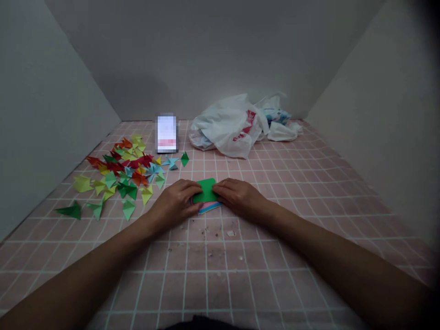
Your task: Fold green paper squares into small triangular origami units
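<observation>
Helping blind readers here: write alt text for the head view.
A person's left hand and right hand hold a green paper piece over a stack of coloured paper on a pink tiled surface, beside scattered folded paper pieces; a white plastic bag lies behind.

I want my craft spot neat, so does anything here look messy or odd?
Yes. Small white and dark scraps lie scattered on the pink tiled surface below the left hand and right hand holding the green paper, like litter. A dark green folded paper piece also sits apart from the other folded pieces.
</observation>
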`<state>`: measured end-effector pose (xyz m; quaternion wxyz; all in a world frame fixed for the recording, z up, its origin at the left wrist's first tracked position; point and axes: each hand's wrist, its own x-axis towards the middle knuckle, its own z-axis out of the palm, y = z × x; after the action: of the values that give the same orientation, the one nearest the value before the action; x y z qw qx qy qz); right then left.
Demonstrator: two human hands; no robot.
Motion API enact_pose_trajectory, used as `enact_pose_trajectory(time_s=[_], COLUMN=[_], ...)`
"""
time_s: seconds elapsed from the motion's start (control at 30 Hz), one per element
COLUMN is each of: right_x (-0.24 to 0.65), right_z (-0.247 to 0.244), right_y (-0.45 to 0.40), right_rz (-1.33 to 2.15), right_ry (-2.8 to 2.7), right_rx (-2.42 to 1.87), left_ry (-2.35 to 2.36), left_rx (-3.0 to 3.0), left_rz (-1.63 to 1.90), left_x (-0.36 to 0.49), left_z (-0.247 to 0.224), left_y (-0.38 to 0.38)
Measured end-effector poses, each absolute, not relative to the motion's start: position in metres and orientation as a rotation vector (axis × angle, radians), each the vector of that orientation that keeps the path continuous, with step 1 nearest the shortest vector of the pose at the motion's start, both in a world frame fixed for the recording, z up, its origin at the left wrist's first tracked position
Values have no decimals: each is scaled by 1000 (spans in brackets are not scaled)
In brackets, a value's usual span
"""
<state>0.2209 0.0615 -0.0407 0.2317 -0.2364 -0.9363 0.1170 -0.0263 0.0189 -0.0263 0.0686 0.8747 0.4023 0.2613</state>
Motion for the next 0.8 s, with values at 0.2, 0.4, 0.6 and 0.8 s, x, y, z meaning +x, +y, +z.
enact_pose_trajectory(time_s=[0.2, 0.4, 0.6, 0.8], right_x=[224, 227, 222, 223], right_z=[-41, -40, -41, -43], right_y=[66, 69, 64, 66], right_rz=[432, 485, 413, 233], right_ry=[-2474, -2439, -2427, -2531], right_rx=[-605, -548, -558, -483], left_ry=[1243, 1251, 1288, 1312], left_rx=[2630, 2552, 2433, 2393], left_rz=[859, 883, 877, 884], left_x=[-27, -27, -26, -26], left_z=[-31, -29, -24, -26], left_y=[18, 20, 20, 20])
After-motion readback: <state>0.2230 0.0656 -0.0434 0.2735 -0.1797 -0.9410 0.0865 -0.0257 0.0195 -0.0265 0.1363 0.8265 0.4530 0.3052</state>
